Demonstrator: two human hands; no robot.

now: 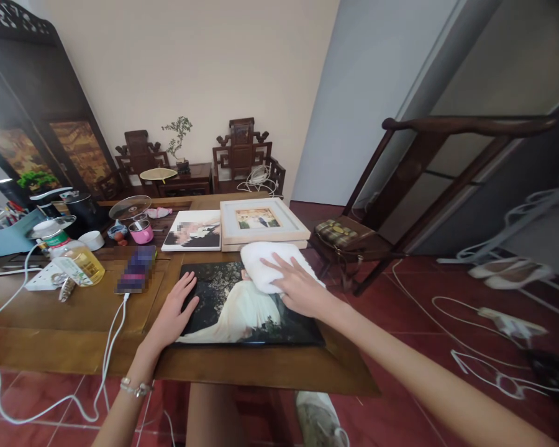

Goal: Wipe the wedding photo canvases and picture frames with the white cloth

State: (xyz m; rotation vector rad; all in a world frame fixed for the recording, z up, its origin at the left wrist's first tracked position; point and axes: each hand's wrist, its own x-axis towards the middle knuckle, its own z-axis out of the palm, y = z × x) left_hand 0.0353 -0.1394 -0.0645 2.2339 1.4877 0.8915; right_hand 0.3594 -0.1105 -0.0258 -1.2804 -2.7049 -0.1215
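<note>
A glossy photo panel [256, 313] lies flat at the table's front edge, showing a figure in a pale gown on a dark background. My left hand [176, 310] rests on the panel's left edge with its fingers stretched out. On the panel's upper right part, my right hand [300, 287] presses and holds a folded white cloth [256, 256]. The cloth hides that corner. Just behind stand stacked light-wood picture frames [270, 239] with a small photo in the top one, and a white-edged photo panel [193, 231] beside them.
On the wooden table [168, 363] to the left are a phone [137, 268] on a white cable, an oil bottle [81, 264], a power strip [44, 275] and a pink cup [141, 231]. A wooden chair [377, 233] with a bag stands right. Cables [461, 301] cross the red floor.
</note>
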